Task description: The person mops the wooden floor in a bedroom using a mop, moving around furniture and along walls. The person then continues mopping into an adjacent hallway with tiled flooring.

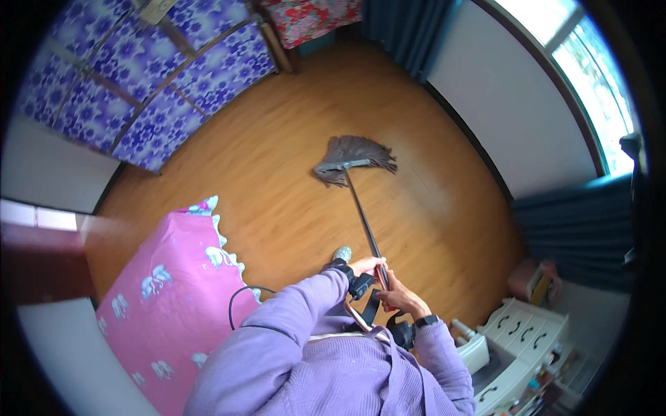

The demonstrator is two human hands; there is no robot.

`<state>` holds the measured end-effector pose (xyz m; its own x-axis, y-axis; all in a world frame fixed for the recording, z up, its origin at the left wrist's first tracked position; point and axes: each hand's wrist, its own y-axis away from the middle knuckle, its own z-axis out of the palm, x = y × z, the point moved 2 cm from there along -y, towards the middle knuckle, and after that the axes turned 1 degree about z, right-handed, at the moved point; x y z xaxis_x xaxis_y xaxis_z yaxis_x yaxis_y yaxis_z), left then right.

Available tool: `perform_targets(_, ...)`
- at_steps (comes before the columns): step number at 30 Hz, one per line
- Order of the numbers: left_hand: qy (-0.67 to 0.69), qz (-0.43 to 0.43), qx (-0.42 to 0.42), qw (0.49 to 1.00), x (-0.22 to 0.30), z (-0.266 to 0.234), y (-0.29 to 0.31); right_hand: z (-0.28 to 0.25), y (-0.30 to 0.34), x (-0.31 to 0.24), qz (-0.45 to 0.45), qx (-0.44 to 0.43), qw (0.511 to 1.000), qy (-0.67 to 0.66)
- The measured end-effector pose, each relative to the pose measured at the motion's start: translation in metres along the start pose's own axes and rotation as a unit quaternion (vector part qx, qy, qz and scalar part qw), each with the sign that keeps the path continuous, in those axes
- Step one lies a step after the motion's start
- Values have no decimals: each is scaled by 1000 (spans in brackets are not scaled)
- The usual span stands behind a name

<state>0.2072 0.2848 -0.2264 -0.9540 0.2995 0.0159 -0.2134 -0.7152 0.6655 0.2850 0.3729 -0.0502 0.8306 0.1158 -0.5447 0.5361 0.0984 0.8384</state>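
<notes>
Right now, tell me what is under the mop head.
Brown floor shows all around the grey mop head; the patch directly beneath it is covered, so anything there cannot be seen.

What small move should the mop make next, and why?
Probably sweep the mop head rightward: the left hand and right hand are both on the handle, wood floor stretches that way toward the white wall, and the pink cover is over on the left.

Grey mop head [355,149], lilac sweater [277,319], pink bedspread [187,263] with pale-blue swans, violet-and-white flowered cabinet [149,62], red flowered cloth [312,19], dark-blue curtains [579,225], orange-brown floor [270,145].
</notes>
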Motion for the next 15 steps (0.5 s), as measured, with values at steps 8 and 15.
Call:
perform_targets(8,83,114,53,989,60,-73,19,1,-83,-56,-6,37,977,212)
perform_targets(15,327,141,129,926,28,-37,-1,-22,-56,6,-15,65,960,271)
